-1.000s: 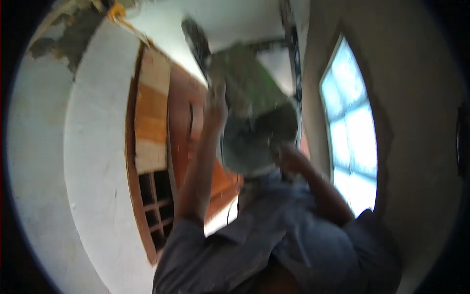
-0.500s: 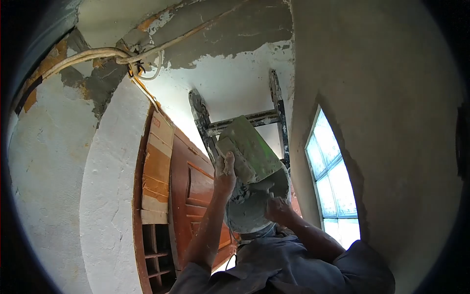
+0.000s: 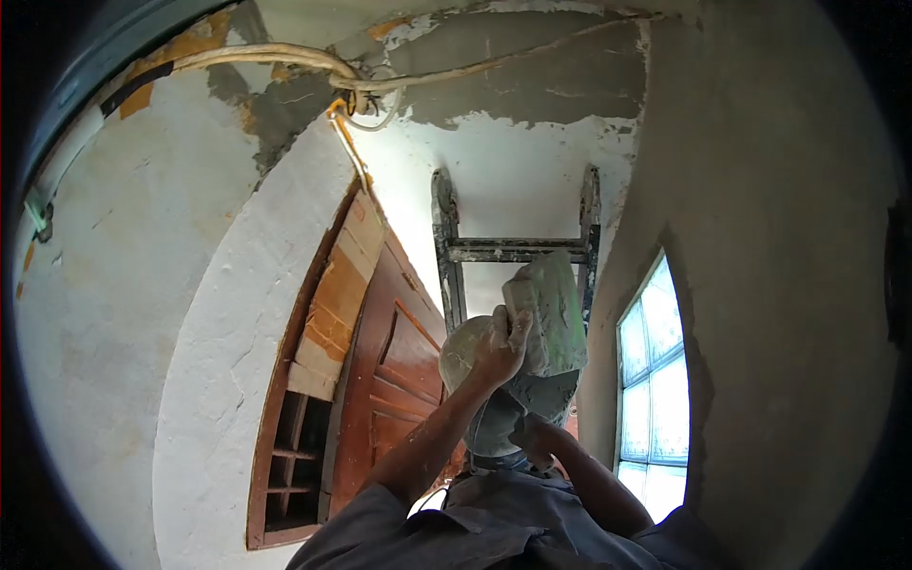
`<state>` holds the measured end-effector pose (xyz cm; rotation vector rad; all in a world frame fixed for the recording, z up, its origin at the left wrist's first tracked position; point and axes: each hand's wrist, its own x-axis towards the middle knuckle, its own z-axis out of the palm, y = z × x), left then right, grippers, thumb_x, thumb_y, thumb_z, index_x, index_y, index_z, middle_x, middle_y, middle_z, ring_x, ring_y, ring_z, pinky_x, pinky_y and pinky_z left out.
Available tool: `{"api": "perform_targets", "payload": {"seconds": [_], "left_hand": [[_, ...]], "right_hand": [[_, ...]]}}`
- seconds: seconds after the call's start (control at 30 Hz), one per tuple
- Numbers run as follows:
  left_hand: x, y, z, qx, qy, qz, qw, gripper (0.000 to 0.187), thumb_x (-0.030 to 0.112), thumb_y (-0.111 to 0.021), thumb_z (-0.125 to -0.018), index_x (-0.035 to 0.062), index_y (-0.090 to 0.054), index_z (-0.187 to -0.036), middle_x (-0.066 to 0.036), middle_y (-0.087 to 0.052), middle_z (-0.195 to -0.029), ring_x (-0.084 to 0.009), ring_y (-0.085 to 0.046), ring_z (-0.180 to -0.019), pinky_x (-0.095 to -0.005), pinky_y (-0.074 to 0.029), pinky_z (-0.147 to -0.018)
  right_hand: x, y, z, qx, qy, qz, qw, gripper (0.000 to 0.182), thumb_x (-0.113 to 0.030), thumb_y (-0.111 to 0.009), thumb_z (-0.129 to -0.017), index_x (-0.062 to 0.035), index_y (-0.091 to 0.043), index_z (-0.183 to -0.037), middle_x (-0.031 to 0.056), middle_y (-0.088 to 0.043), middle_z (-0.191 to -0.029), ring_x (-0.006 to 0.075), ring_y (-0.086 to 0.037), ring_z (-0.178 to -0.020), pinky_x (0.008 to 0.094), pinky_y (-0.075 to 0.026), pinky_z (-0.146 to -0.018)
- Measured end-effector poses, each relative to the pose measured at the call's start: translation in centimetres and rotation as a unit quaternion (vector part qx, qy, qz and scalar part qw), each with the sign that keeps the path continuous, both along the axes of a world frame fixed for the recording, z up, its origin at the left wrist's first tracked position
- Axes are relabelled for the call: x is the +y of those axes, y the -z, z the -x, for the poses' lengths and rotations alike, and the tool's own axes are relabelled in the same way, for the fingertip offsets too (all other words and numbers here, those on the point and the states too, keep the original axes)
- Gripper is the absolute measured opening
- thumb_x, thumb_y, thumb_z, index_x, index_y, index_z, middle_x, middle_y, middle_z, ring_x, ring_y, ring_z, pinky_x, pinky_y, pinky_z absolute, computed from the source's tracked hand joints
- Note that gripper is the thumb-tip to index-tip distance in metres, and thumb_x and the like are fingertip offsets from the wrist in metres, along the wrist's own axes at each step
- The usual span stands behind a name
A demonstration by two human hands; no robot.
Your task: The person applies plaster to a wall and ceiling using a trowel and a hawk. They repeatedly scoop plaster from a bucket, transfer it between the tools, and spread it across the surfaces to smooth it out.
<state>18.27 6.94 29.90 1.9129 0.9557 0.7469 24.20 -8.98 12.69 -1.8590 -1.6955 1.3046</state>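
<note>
Two hands at centre frame: the left hand (image 3: 499, 347) grasps a plaster-caked hawk board (image 3: 554, 313); the right hand (image 3: 535, 439), below, clenches a mortar bucket (image 3: 499, 418). A ladder (image 3: 518, 249) stands behind, a window (image 3: 651, 385) at right.

- Patchy plaster covers the wall (image 3: 133, 285) beside me, white with bare grey and orange spots.
- Cables (image 3: 285, 59) run along the top, knotted where they meet.
- A reddish wooden door (image 3: 404, 380) stands open in its frame.
- A paint-spattered ladder (image 3: 513, 249) leans on the white far wall.
- Daylight pours through the glass-block window (image 3: 651, 399), set in a grey rendered wall (image 3: 769, 237).
</note>
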Motion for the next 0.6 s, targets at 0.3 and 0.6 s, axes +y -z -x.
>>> {"api": "perform_targets", "payload": {"seconds": [0.3, 0.6], "left_hand": [[0.4, -0.1, 0.7, 0.01, -0.002, 0.011, 1.0, 0.052, 0.051, -0.045, -0.098, -0.0001, -0.048, -0.104, -0.024, -0.057, -0.089, -0.0418, -0.058, -0.083, -0.0449, -0.045, -0.072], [5.0, 0.6, 3.4, -0.279, 0.001, 0.138, 0.95, 0.055, 0.048, -0.045, -0.099, -0.0023, -0.047, -0.122, -0.027, -0.057, -0.104, -0.0323, -0.059, -0.097, -0.0407, -0.047, -0.081]], "right_hand": [[0.7, -4.7, -0.1, 0.46, 0.149, 0.197, 0.853, 0.031, -0.031, -0.062, -0.09, -0.0036, -0.06, -0.105, 0.0073, -0.061, -0.08, 0.0151, -0.058, -0.062, 0.0312, -0.049, -0.05], [-0.8, -0.8, -2.0, 0.676, 0.157, 0.173, 0.699, 0.031, -0.027, -0.051, -0.092, -0.0018, -0.052, -0.11, 0.0085, -0.056, -0.076, 0.016, -0.052, -0.051, 0.0278, -0.043, -0.043]]}}
